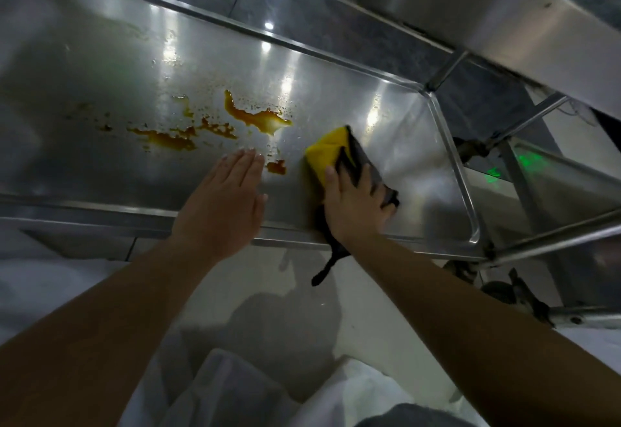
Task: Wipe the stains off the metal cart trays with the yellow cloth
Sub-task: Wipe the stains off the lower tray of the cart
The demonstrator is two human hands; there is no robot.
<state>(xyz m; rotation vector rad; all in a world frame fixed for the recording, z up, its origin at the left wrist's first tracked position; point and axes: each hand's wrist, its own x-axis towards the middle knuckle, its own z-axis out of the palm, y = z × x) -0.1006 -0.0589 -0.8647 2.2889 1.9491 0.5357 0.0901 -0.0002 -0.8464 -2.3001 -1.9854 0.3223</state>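
A shiny metal cart tray [100, 67] fills the view. Brown-orange stains [258, 117] spread across its middle, and a small blot [276, 167] lies near the front. My right hand [356, 204] presses a yellow cloth [327, 149] with a dark grey backing flat on the tray, to the right of the stains; a dark corner of the cloth hangs over the front rim. My left hand [225, 201] lies flat on the tray with fingers together, its fingertips just left of the small blot, holding nothing.
An upper tray [504, 13] of the cart overhangs at the top right. Metal frame bars [537, 238] and a caster wheel [510, 292] are at the right. The tray's raised rim [100, 221] runs along the front. Pale floor lies below.
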